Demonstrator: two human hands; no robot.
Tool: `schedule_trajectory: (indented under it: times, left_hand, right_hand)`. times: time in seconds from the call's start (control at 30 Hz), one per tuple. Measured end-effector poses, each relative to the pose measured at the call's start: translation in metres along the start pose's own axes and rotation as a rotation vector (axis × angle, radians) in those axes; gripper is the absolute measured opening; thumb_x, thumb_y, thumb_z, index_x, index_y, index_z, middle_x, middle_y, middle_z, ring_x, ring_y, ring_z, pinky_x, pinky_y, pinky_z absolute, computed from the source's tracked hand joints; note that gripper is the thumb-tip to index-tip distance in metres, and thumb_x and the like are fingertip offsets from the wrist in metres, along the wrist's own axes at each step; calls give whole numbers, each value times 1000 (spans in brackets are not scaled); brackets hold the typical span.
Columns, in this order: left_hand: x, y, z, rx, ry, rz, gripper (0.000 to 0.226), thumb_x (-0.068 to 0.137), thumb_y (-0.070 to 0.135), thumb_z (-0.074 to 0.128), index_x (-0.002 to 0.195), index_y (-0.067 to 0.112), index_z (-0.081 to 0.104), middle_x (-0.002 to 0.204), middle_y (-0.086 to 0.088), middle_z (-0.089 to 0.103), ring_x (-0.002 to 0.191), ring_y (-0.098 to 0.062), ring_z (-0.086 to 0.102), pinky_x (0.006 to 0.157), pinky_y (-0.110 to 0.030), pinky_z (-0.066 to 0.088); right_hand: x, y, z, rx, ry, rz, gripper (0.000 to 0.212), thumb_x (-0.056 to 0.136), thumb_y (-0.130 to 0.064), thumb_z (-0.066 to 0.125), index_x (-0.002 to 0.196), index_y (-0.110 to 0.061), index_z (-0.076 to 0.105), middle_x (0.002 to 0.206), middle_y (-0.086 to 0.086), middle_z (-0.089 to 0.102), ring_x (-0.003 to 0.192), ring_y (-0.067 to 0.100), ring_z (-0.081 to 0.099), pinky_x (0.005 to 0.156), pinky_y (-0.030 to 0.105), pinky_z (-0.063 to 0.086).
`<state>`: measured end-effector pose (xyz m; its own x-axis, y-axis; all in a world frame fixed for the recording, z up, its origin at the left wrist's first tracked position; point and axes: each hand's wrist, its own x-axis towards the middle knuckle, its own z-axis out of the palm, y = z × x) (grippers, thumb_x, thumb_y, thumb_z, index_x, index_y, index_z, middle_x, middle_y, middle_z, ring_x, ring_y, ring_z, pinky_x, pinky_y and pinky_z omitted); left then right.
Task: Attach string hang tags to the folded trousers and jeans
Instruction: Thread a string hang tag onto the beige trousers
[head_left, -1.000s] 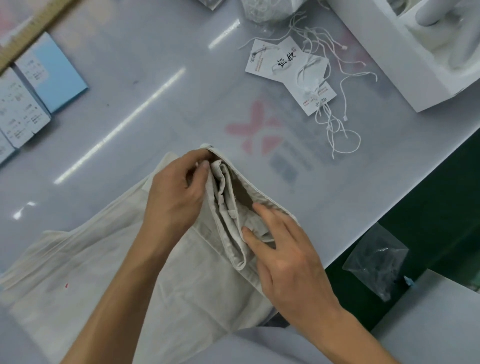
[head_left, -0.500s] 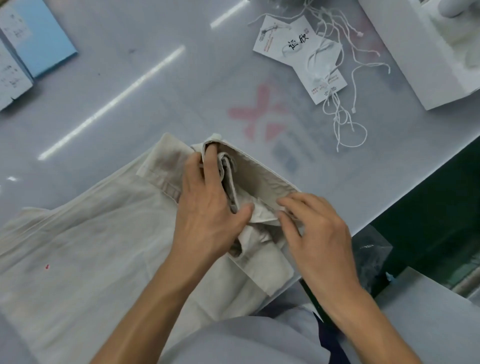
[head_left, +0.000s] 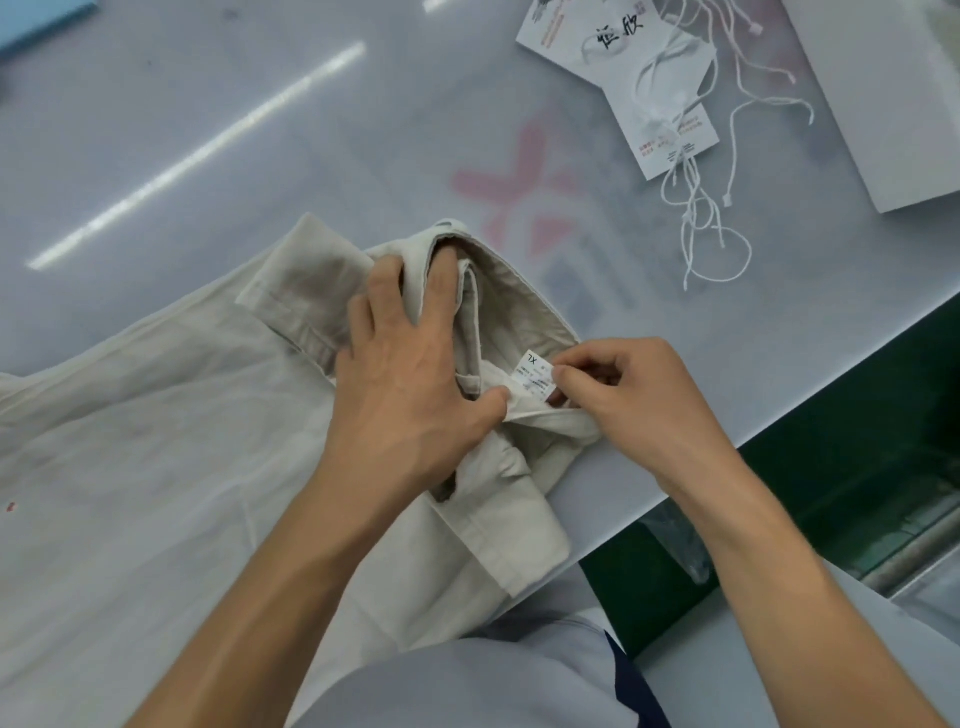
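A glossy pale table (head_left: 218, 104) stretches beyond the fingers, with bright strip-light glare streaking across it. Just past the fingertips a faded pink mark (head_left: 519, 182) shows on the surface. Far beyond, up and to the right of the fingers, a white box (head_left: 893, 104) sits at the table's edge. Far up-left, a blue card's (head_left: 36, 15) corner shows. Below the right-side fingers, off the table edge, lies a crumpled clear plastic bag (head_left: 680, 540) over dark green.

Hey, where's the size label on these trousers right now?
In the head view, the size label sits inside the opened waistband of the beige trousers, right of centre, pinched by the right hand, beside the left hand's thumb.
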<state>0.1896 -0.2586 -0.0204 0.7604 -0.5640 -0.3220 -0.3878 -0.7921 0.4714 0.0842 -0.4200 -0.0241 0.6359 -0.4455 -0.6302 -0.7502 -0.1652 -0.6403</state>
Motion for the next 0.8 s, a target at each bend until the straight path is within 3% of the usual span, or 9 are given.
schedule_trajectory:
  times: [0.2,0.43,0.53,0.6,0.67,0.73,0.8]
  left_hand:
    - [0,-6,3,-16,22,14,106,64,52,77,148,35,15,148,-7,21,126,-30,27,97,-54,43]
    - [-2,-5,1,-6,24,14,104,67,53,76,151,33,17,149,-6,20,126,-29,28,99,-52,44]
    - [-3,-2,-7,-99,10,18,93,74,55,75,152,35,28,142,0,27,127,-20,33,101,-34,43]
    - [-2,-1,-22,-367,56,-9,70,80,54,71,144,42,46,131,8,41,116,-3,46,94,-19,43]
    - [-5,-5,-39,-741,293,12,40,89,39,70,128,40,64,119,8,61,103,-10,65,84,-28,56]
    - [-11,-16,-46,-773,736,11,24,96,16,63,114,29,69,106,-1,68,88,-23,69,73,-35,56]
    - [-19,-35,-37,-745,992,-259,22,95,9,59,108,26,63,95,2,63,78,-16,61,66,-34,50]
  right_hand:
    - [7,-3,-10,100,-114,30,17,92,-10,70,84,-22,79,73,-1,76,63,6,65,76,32,56]
    - [5,-1,-9,72,-106,-27,17,93,-13,69,84,-25,79,73,-5,76,65,3,67,74,26,54]
    - [-7,3,-4,-49,6,-97,14,96,-20,66,95,-28,77,80,-13,75,76,1,68,75,23,52]
    - [-29,1,2,-141,179,-243,15,100,-25,62,110,-27,72,96,-16,70,90,2,65,80,21,51]
    - [-54,-2,4,-156,425,-468,18,102,-16,59,117,-15,69,108,-9,65,100,6,63,85,17,49]
    - [-81,-5,10,-154,606,-685,17,97,-4,60,108,-4,71,104,3,66,96,10,64,84,16,48]
    - [-107,-5,34,-136,598,-787,15,96,-5,60,96,-7,76,94,4,69,85,10,66,76,15,49]
